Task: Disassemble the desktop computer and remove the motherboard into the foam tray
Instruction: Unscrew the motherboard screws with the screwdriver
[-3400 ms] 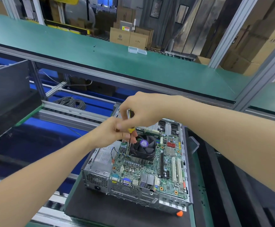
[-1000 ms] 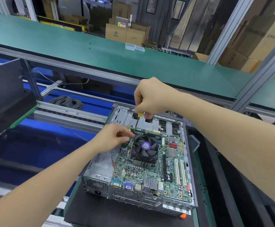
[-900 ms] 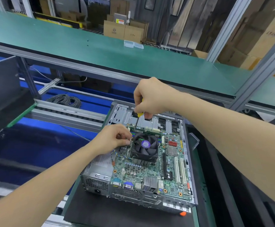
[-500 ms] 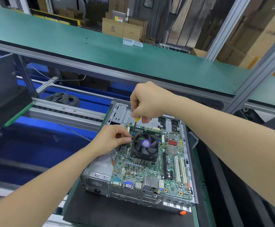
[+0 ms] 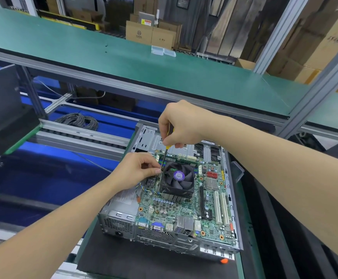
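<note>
Left hand (image 5: 138, 172): fingertips pinch the lower end of the screwdriver (image 5: 164, 157), at the far-left corner of the cooling fan (image 5: 178, 178).
Right hand (image 5: 182, 125): above, clenched round the yellow handle; shaft near upright.
Motherboard (image 5: 184, 210): seated in the open computer case (image 5: 119, 218), directly beneath both hands.

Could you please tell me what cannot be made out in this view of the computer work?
1. Tip of the screwdriver, head view: hidden behind the fingertips of the left hand beside the fan.
2. Its handle: mostly covered by the right hand.
3. What the left hand pinches, if anything: too small to tell.
4. Fan label print: too small to read.
</note>
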Demonstrator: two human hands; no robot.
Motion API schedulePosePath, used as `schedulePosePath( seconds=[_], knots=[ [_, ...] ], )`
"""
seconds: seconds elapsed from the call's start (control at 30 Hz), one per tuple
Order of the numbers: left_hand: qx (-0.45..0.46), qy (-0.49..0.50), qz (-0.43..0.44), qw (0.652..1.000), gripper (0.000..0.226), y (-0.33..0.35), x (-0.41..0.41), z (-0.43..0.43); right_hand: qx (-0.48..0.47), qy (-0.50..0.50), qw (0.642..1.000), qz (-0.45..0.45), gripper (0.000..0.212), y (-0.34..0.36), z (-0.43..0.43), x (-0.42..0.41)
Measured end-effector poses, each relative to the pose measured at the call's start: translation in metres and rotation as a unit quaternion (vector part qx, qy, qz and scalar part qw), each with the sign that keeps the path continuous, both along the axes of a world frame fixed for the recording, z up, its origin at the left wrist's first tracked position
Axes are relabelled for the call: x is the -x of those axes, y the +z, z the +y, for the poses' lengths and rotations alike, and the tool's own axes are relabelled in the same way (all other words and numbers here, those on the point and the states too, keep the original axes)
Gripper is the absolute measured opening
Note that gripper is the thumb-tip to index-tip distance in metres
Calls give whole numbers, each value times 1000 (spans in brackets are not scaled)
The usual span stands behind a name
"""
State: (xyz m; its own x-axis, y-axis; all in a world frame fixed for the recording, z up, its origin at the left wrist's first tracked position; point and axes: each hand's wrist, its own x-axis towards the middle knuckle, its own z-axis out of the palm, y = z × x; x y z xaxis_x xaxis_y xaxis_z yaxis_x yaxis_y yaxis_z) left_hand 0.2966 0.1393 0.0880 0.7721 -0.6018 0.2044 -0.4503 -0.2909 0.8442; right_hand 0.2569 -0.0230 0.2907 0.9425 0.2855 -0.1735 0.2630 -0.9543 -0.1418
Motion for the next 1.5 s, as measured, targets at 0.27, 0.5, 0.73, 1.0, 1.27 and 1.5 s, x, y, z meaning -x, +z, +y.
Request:
schedulePosePath(
  seconds=[0.27, 0.5, 0.73, 1.0, 1.27, 1.5],
  knots=[
    [3, 7, -1, 1000, 5, 0, 2, 0, -12, -26, 1000, -2, 8, -5, -3, -1],
    [41, 7, 51, 998, 8, 1, 4, 3, -20, -25, 999, 6, 12, -7, -6, -1],
    [41, 16, 47, 998, 14, -2, 0, 2, 21, 44, 999, -19, 9, -6, -1, -1],
    [169, -75, 130, 974, 19, 29, -7, -3, 75, 120, 990, -13, 13, -4, 3, -2],
    [115, -128, 102, 980, 39, 45, -15, -9, 143, -87, 986, 23, 39, 3, 27, -6],
    [163, -242, 228, 929, 35, 41, -27, 1, 217, 56, 974, 18, 37, 1, 33, -16]
  ],
)
